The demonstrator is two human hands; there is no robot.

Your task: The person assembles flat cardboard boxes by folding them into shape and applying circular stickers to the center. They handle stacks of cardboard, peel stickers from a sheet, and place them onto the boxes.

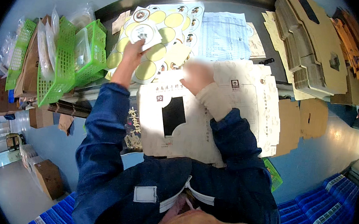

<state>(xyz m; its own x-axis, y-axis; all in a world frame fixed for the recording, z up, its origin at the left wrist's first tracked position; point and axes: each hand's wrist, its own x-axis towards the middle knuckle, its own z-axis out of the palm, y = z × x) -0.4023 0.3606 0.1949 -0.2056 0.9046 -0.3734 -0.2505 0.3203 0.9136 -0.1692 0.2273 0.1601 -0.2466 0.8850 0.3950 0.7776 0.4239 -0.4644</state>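
My left hand [134,51] is closed on a white piece bearing a round printed label [142,33], held above sticker sheets. Those sticker sheets [168,20] carry round printed labels and bare yellow circles, and they spread over the far left of the worktable. My right hand [197,76] is over the upper edge of a flat white printed carton [152,126], which has a dark cut-out window. Its fingers are blurred, so their grip does not show. Close to its fingertips is a small pale yellow paper [177,54].
Green plastic baskets [91,53] with clear bags stand at the left. A printed list [224,37] lies at the back. Stacked brown cartons [313,47] rise at the right, past more white flat cartons [269,115]. Blue stacks [320,209] are low at the right.
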